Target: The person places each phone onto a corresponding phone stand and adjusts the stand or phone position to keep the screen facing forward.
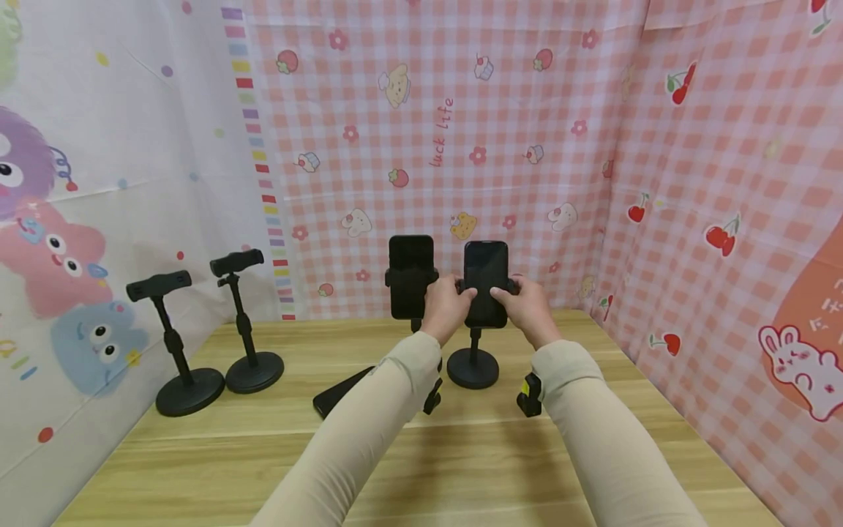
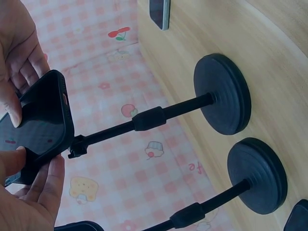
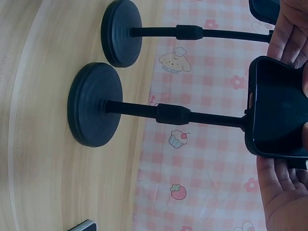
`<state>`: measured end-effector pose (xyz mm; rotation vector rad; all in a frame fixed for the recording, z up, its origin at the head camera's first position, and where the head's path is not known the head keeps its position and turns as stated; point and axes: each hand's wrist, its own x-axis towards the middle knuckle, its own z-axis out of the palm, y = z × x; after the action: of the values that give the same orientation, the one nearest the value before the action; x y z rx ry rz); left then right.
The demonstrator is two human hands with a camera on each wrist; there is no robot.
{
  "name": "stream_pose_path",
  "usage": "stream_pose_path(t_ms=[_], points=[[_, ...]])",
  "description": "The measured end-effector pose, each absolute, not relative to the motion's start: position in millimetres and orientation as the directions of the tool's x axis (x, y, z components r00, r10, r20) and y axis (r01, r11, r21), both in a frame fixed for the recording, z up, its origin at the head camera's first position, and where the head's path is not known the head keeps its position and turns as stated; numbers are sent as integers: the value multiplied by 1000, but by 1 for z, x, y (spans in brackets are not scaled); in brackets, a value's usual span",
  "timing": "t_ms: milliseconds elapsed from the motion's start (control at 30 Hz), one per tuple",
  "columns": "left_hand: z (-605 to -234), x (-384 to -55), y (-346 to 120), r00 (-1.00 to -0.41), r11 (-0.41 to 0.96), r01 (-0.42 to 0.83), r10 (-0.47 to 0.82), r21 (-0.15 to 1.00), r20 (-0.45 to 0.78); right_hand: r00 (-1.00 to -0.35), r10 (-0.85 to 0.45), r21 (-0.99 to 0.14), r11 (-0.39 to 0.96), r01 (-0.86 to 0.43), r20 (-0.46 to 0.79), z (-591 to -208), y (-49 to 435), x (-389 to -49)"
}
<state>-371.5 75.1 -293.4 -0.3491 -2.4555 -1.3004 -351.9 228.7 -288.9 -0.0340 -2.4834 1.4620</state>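
Observation:
A black smartphone (image 1: 486,282) sits upright in the holder of a black phone stand (image 1: 473,368), its dark screen facing me. My left hand (image 1: 449,306) grips the phone's left edge, thumb on the screen and fingers behind. On the opposite edge my right hand (image 1: 532,307) holds it the same way. The left wrist view has the left hand (image 2: 36,197) below the phone (image 2: 41,120) and the right hand (image 2: 19,53) above. Seen from the right wrist, the phone (image 3: 279,110) covers the holder's clamp. Just left stands a second smartphone (image 1: 410,274), mounted on another stand.
Two black stands (image 1: 189,391) (image 1: 254,372) without phones stand at the left of the wooden table (image 1: 474,468). A dark phone (image 1: 339,394) lies flat near my left forearm. A light-edged phone (image 2: 160,13) lies on the table at right. Patterned cloth (image 1: 435,110) hangs behind.

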Motion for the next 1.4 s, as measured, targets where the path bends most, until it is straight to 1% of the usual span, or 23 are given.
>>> stream_pose_path(t_ms=[367, 1167, 1400], points=[[-292, -368, 77, -909, 549, 371, 50, 749, 414, -967, 169, -868, 490, -84, 189, -286, 228, -355], [-293, -368, 79, -899, 570, 380, 42, 728, 437, -960, 169, -849, 517, -107, 224, -290, 230, -356], [-294, -369, 79, -898, 580, 379, 42, 721, 439, -961, 164, -861, 495, -116, 224, -291, 229, -355]])
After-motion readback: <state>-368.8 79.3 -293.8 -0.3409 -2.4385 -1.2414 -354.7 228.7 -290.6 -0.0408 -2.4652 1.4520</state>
